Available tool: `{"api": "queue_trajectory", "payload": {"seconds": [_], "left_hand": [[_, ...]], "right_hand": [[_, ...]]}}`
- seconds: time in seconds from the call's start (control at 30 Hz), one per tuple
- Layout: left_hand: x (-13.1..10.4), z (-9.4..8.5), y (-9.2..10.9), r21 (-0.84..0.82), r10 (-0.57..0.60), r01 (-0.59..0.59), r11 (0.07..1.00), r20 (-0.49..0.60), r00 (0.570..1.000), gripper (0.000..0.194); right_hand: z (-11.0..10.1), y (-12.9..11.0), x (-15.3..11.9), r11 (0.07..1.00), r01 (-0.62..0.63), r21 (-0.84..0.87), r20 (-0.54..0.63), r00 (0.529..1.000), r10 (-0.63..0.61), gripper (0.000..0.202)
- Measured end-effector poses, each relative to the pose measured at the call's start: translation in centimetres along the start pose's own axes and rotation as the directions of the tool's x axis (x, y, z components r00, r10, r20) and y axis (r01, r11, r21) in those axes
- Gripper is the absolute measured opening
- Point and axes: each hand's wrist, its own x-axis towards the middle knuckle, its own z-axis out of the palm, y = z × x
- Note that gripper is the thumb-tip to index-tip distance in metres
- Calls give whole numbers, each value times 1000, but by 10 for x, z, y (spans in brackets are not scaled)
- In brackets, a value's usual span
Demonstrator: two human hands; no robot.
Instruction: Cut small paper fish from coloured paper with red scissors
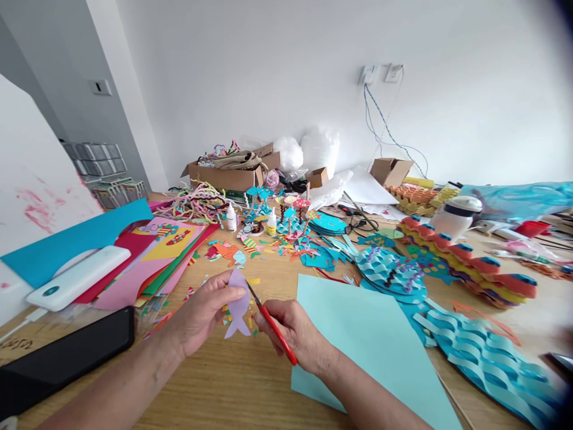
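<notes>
A purple paper fish hangs tail down, pinched near its upper part between the thumb and fingers of my left hand. My right hand is wrapped round the red handles of a pair of scissors. The dark blades point up and left, with their tips at the fish's upper right edge. Small colored paper scraps lie on the table below and behind the fish. A light turquoise sheet lies under and beside my right forearm.
At the left are a black phone, a white power bank and stacked colored paper. Glue bottles and paper fish stand behind my hands. Woven blue paper pieces and a painted egg-carton strip lie at the right.
</notes>
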Motion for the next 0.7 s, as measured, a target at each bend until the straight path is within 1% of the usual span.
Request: {"api": "queue_trajectory", "payload": {"seconds": [0.23, 0.47, 0.7], "left_hand": [[1, -2, 4, 6, -6, 6, 1000, 9, 1000, 13], [2, -3, 4, -27, -33, 33, 999, 11, 999, 13], [2, -4, 3, -31, -43, 43, 999, 15, 999, 13]], "right_hand": [[1, 0, 0, 1000, 4, -22, -10, 1000, -4, 42], [1, -2, 0, 999, 7, -53, -29, 1000, -8, 43], [2, 0, 0, 999, 6, -45, -17, 1000, -7, 42]]}}
